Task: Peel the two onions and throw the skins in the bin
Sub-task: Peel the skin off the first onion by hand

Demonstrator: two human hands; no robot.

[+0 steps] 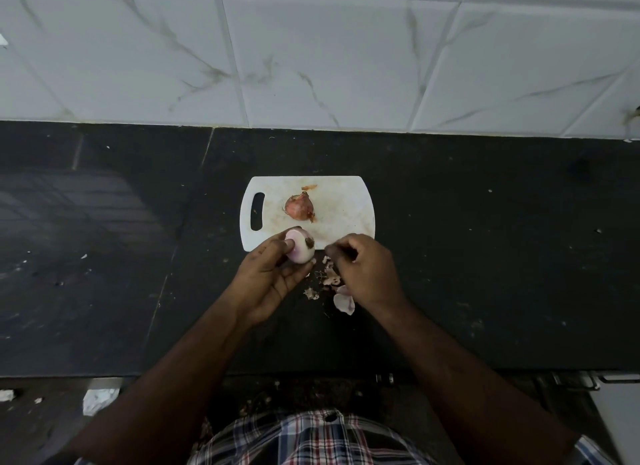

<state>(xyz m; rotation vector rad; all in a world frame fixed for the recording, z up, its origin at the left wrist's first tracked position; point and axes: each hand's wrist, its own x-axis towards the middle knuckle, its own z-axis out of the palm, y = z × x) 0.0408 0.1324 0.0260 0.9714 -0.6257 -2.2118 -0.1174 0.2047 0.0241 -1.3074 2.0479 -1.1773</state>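
Observation:
My left hand (pixel 268 277) grips a mostly peeled pale pink onion (pixel 300 248) just over the near edge of the white cutting board (pixel 346 218). A dark root stub shows on the onion's right side. My right hand (pixel 362 270) sits just right of it with fingers curled; a small dark bit seems pinched at the fingertips, too small to be sure. A second onion (pixel 299 206) with its brown skin on lies in the middle of the board. Loose onion skins (pixel 337 288) lie on the black counter below my right hand.
The black stone counter (pixel 485 256) runs left and right, backed by a white marble-pattern tiled wall (pixel 311 55). A small skin scrap (pixel 309 187) lies at the board's far edge. The counter's front edge is near my body. No bin is in view.

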